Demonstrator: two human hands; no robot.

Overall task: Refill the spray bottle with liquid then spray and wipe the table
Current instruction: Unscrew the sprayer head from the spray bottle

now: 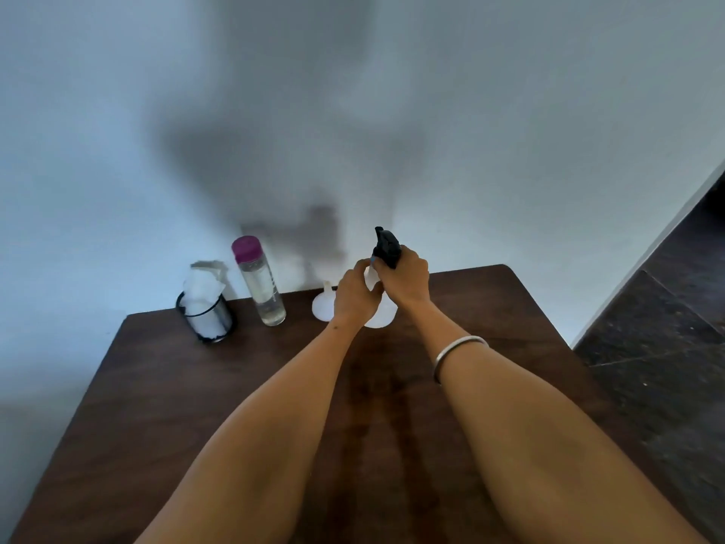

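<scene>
- We are looking down at a dark brown wooden table [235, 386] that is standing against a pale wall [353, 92].
- Our two bare arms are reaching out over the table, and both hands are meeting at the far edge.
- Our right hand [406, 278] is wrapping its curled fingers around the black spray head [386, 245] of the spray bottle [378, 316].
- Our left hand [355, 294] is curling its fingers around the white body of the spray bottle, just under the black head.
- The spray bottle is standing upright near the far edge of the table, close to the wall, and our hands are hiding most of it.
- A white funnel [322, 304] is sitting on the table just to the left of the spray bottle, with its thin end pointing up.
- A clear bottle [262, 286] with a pink cap is standing further left, and it is leaning a little in this wide view. Some clear liquid is sitting in it.
- A black wire cup [208, 320] is standing at the far left corner of the table, and white paper wipes [202, 286] are sticking out of its top.
- A silver bangle [459, 353] is sitting on our right wrist.
- A dark stone floor [667, 308] is showing to the right of the table.
</scene>
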